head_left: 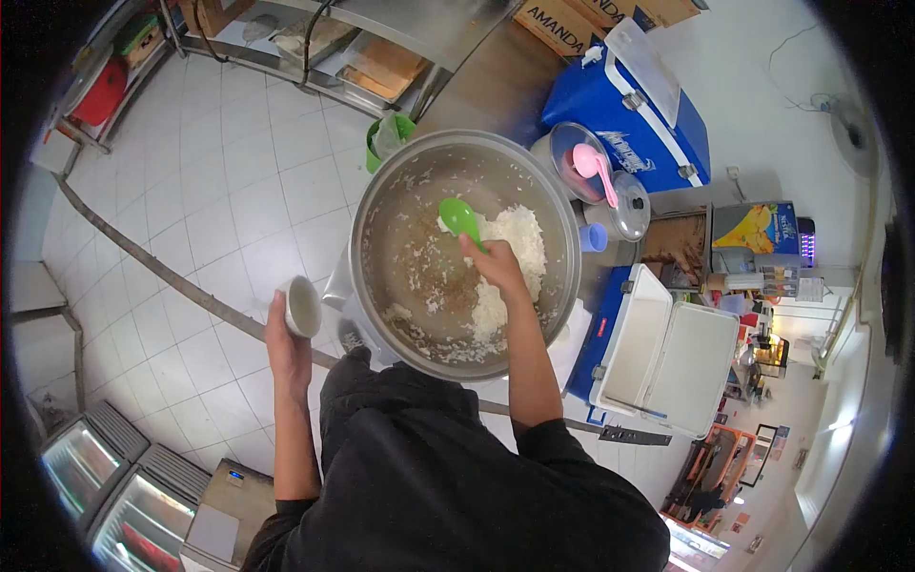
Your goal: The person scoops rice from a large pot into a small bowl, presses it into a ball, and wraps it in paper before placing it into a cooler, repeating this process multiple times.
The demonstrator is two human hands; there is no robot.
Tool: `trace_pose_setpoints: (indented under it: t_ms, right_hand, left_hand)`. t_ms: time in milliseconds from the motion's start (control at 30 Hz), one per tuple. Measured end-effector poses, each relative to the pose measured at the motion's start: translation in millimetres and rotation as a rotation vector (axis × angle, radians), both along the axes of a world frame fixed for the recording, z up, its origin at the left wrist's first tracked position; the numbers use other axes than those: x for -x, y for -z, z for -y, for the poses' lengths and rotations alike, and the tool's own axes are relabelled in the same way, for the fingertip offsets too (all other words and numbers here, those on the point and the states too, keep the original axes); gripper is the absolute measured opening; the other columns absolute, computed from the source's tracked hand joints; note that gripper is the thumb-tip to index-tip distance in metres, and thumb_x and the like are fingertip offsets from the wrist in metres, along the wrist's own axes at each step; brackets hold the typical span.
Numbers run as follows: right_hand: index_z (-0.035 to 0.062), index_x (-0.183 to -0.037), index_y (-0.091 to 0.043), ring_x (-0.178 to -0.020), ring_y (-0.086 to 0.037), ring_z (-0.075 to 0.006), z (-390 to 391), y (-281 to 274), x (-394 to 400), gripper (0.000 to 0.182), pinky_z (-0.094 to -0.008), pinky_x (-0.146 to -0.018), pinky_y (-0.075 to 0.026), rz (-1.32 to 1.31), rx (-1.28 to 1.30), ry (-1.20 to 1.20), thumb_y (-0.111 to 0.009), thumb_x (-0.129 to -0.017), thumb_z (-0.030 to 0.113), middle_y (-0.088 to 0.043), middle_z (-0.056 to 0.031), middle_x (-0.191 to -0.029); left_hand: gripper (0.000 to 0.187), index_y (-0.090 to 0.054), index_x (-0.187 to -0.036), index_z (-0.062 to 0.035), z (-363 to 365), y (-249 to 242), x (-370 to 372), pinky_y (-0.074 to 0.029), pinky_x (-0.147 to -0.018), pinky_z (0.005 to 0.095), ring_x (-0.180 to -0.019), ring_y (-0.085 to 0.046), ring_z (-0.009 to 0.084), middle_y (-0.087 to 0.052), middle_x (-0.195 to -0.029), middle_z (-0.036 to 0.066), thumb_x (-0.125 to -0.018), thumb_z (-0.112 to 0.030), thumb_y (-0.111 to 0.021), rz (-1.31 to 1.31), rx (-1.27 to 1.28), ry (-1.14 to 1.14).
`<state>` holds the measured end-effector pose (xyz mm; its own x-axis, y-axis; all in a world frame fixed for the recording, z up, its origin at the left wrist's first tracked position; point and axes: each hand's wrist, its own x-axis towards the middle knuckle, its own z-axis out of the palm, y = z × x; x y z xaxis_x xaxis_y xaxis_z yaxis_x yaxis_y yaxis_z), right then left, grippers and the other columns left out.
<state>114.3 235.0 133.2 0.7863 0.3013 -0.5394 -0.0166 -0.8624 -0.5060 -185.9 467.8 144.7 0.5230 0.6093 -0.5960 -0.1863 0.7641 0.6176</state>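
Note:
A large round metal pot (381, 276) stands in front of me, with white rice (515, 238) heaped along its right side and loose grains scattered over the bottom. My right hand (496, 265) reaches into the pot, its fingers closed round the handle of a green rice scoop (457, 214). The scoop's head is at the left edge of the heap. Outside the pot, to the left, my left hand (284, 336) grips a whitish cup (303, 307). The cup is tilted, and what it contains cannot be made out.
Right of the pot are a clear bowl with a pink ladle (596, 172), a glass lid (629, 205) and a blue cup (593, 237). A blue cooler (620, 114) and an open cooler (629, 334) flank them. A green bin (405, 127) stands behind the pot's left rim.

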Motion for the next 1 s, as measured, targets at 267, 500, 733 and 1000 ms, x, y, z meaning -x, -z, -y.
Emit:
trace_pose_setpoints:
  t_ms: [267,500,733,1000]
  right_hand:
    - [0.0001,-0.09,-0.069,-0.069,-0.057,-0.0122,-15.6,-94.7,68.2,0.059,-0.0309,-0.063,-0.044,0.038,-0.548,0.007,-0.061,-0.097,0.059,-0.063,-0.0038,-0.072]
    - [-0.0027,-0.115,-0.066,-0.09,-0.07,-0.0387,6.1,-40.1,49.1,0.027,-0.0497,-0.076,-0.054,0.382,0.255,-0.303,-0.053,-0.1,0.015,-0.071,-0.0247,-0.094]
    - [-0.0133,-0.137,-0.05,-0.085,-0.071,-0.0434,-7.3,41.6,8.2,0.047,-0.0525,-0.076,-0.056,0.462,0.211,-0.107,-0.047,-0.099,0.013,-0.07,-0.0286,-0.091]
    - [-0.0068,-0.116,-0.063,-0.087,-0.069,-0.0463,-24.0,98.8,-9.2,0.035,-0.0538,-0.08,-0.054,0.379,0.087,-0.069,-0.042,-0.099,0.015,-0.071,-0.0281,-0.096]
  left_hand:
    - [0.052,-0.057,-0.133,-0.0042,-8.3,17.6,-0.1,-0.043,-0.102,0.0362,-0.115,-0.057,0.0183,-0.061,-0.124,0.006,-0.102,-0.045,-0.06,-0.102,0.047,-0.019]
    - [0.055,-0.057,-0.135,-0.0049,-2.9,19.9,-26.8,-0.04,-0.107,0.0375,-0.12,-0.057,0.0197,-0.062,-0.126,0.005,-0.102,-0.049,-0.058,-0.077,-0.02,0.127]
    - [0.047,-0.057,-0.131,0.0003,12.4,8.4,-25.2,-0.043,-0.099,0.0343,-0.113,-0.056,0.0171,-0.061,-0.122,0.006,-0.104,-0.038,-0.058,-0.074,-0.107,0.084]
    - [0.043,-0.058,-0.128,-0.0019,19.7,14.5,8.2,-0.045,-0.098,0.0347,-0.111,-0.058,0.0163,-0.062,-0.12,0.005,-0.104,-0.038,-0.058,-0.065,-0.072,-0.028]
